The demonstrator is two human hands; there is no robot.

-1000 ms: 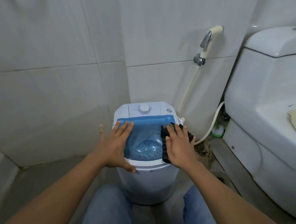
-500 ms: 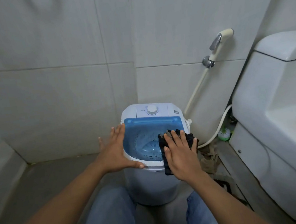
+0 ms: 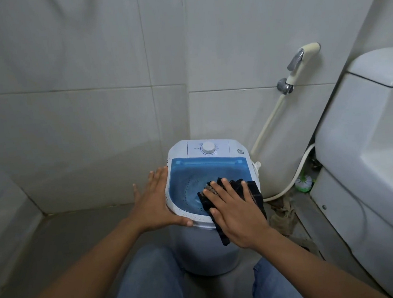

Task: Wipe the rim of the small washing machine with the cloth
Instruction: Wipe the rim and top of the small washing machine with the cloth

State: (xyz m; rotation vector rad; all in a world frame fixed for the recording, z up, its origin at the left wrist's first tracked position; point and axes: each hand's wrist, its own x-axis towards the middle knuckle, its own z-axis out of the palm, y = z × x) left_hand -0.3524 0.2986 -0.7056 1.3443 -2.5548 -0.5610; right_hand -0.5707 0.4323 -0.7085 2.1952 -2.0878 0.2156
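A small white washing machine (image 3: 201,250) with a blue tub stands on the floor in the corner, a round dial on its back panel. Its white rim (image 3: 172,201) runs round the tub. My right hand (image 3: 237,213) lies flat with straight fingers on a dark cloth (image 3: 253,192), pressing it onto the near right part of the rim; the cloth hangs over the edge. My left hand (image 3: 156,201) rests flat against the machine's left side, thumb along the front rim.
A white toilet (image 3: 366,160) stands close on the right. A bidet sprayer (image 3: 300,62) hangs on the tiled wall, its hose (image 3: 293,180) running down behind the machine. A rag (image 3: 282,217) lies on the floor between them. My knees in jeans are below.
My right hand has slid the cloth toward me along the right rim, from the back corner to the front right. My left hand has moved off the tub's top to the machine's left side.
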